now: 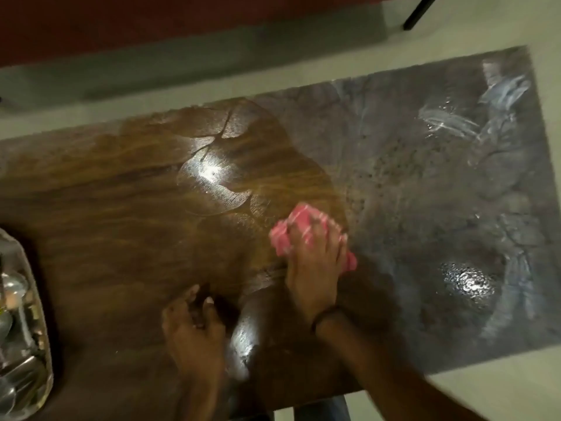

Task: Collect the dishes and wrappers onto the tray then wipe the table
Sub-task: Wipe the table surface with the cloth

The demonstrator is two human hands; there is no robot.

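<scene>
A long wooden table [106,214] fills the view. Its left part looks brown and shiny; its right part [440,189] is covered with a grey, wet, smeared film. My right hand [315,262] presses a bunched pink cloth [291,229] onto the table, right at the border between the brown and grey areas. My left hand [194,326] rests flat on the table near the front edge, fingers spread, holding nothing. A metal tray [30,344] with dishes and cutlery stands at the table's left end, partly cut off by the frame edge.
Pale floor surrounds the table at the back and at the front right. A dark red seat [151,22] runs along the far side. A black furniture leg [419,10] stands at the top right. Bright lamp reflections show on the wet surface.
</scene>
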